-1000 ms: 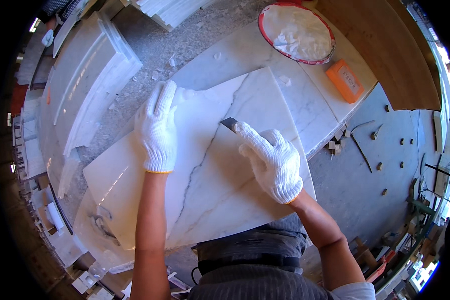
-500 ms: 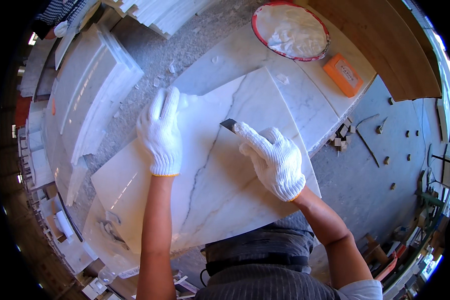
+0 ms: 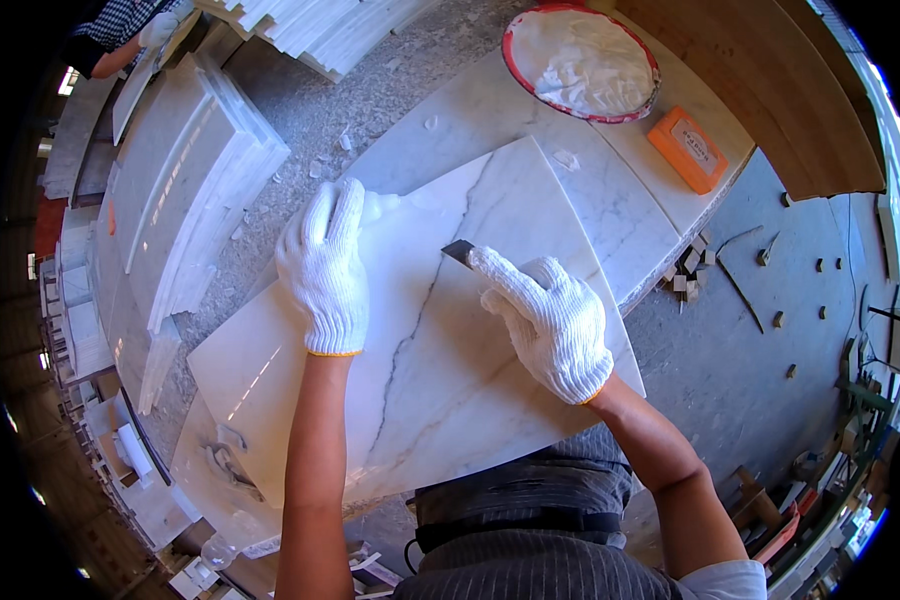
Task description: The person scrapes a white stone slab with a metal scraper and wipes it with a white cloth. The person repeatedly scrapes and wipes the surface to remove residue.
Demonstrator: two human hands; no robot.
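My right hand (image 3: pixel 555 325), in a white knit glove, is closed around a small scraper (image 3: pixel 457 251). Its dark flat blade sticks out past my index finger, over the middle of a white marble slab (image 3: pixel 490 360) with grey veins. Whether the blade touches the stone I cannot tell. My left hand (image 3: pixel 322 265), gloved too, grips the slab's far left edge with bent fingers; the fingertips are partly hidden. Beside those fingers a glossy white patch (image 3: pixel 395 205) lies on the slab. The slab rests at an angle on larger marble pieces (image 3: pixel 620 215).
A red-rimmed round container (image 3: pixel 508 50) with crumpled white material and an orange box (image 3: pixel 688 150) are at the far right of the work surface. Stacked marble slabs (image 3: pixel 185 190) stand at left. A co-worker's gloved hand (image 3: pixel 158 30) is at upper left. Small blocks (image 3: pixel 686 272) litter the floor.
The co-worker's hand at upper left has shifted up and right, showing more forearm. My hands, the scraper and the slab keep nearly the same places; the view has shifted slightly.
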